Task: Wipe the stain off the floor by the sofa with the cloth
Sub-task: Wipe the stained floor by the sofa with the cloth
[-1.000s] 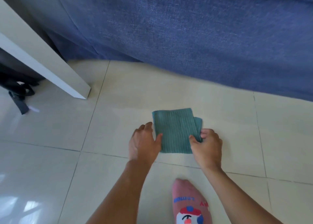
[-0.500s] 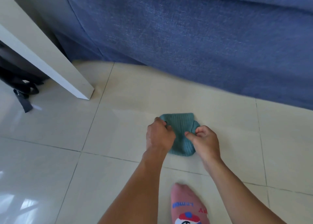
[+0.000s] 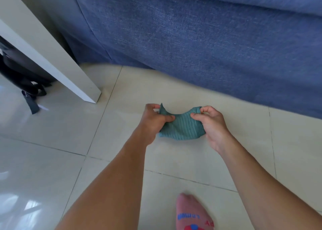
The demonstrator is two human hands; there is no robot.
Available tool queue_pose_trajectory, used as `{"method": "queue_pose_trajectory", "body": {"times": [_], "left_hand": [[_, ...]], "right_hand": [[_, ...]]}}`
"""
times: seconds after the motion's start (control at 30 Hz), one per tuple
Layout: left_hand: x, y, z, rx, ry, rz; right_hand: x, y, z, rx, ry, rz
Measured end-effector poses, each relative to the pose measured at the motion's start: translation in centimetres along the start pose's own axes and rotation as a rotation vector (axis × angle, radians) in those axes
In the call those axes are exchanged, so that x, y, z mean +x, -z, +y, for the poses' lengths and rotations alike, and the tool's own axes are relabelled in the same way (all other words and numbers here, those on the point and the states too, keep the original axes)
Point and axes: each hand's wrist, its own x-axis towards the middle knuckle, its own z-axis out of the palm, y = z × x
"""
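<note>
Cloth's up off the floor!
I see left hand (image 3: pixel 154 119) and right hand (image 3: pixel 210 121) pinching the cloth (image 3: pixel 182 127), refolding; wiping's on hold, no stain visible.

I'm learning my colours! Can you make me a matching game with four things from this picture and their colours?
Things:
1. cloth
2. sofa
3. sock
4. floor

Colours:
A. pink
B. cream
C. teal green
D. blue

Pairs: 1-C, 2-D, 3-A, 4-B
</note>
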Motion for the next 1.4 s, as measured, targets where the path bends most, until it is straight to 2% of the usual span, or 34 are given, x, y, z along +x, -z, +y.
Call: {"method": "queue_pose_trajectory", "body": {"times": [0.23, 0.4, 0.47, 0.63, 0.73, 0.77, 0.83, 0.87, 0.93, 0.97, 1.03, 1.17, 1.27, 1.33, 1.4], "left_hand": [[0.4, 1.2, 5.9, 0.124, -0.258, -0.019], [0.5, 1.9, 5.6, 0.237, -0.365, -0.017], [0.8, 2.3, 4.3, 0.304, -0.369, -0.021], [1.7, 2.0, 0.3, 0.635, -0.341, 0.035], [1.5, 2.5, -1.8, 0.881, -0.394, 0.019], [1.1, 3.0, -2.2, 0.953, -0.430, 0.028], [0.4, 4.1, -3.0, 1.116, -0.505, 0.051], [0.0, 4.7, -3.4, 1.188, -0.516, 0.050], [-0.5, 5.5, -4.5, 1.289, -0.487, -0.005], [-0.6, 5.8, -5.1, 1.323, -0.457, -0.040], [-0.5, 6.2, -6.1, 1.371, -0.405, -0.084], [-0.2, 6.5, -6.5, 1.415, -0.401, -0.093], [-0.4, 6.4, -6.5, 1.439, -0.379, -0.115], [-0.5, 6.3, -6.5, 1.445, -0.364, -0.125], [-0.6, 6.3, -6.2, 1.452, -0.354, -0.142]], "right_hand": [[1.8, -2.0, -5.0, -0.027, 0.152, -0.062], [1.8, -1.8, -4.9, -0.036, 0.201, -0.145], [1.5, -1.5, -3.9, -0.115, 0.206, -0.151], [1.9, -1.4, 0.6, -0.477, 0.212, -0.107], [1.3, -1.3, 2.0, -0.806, 0.264, -0.057], [0.8, -1.3, 2.4, -0.967, 0.310, -0.012], [-0.4, -1.7, 3.3, -1.236, 0.519, 0.089], [-1.0, -2.2, 3.9, -1.283, 0.619, 0.039], [-1.4, -3.1, 5.6, -1.389, 0.700, -0.251], [-1.4, -3.5, 6.6, -1.460, 0.685, -0.366], [-1.6, -3.4, 8.2, -1.522, 0.646, -0.419], [-2.2, 1.1, 10.0, -1.503, 0.619, -0.287], [-0.8, 5.4, 9.2, -1.525, 0.453, -0.102], [0.7, 5.6, 8.0, -1.508, 0.330, -0.080], [1.0, 3.6, 7.3, -1.475, 0.289, -0.079]]}}
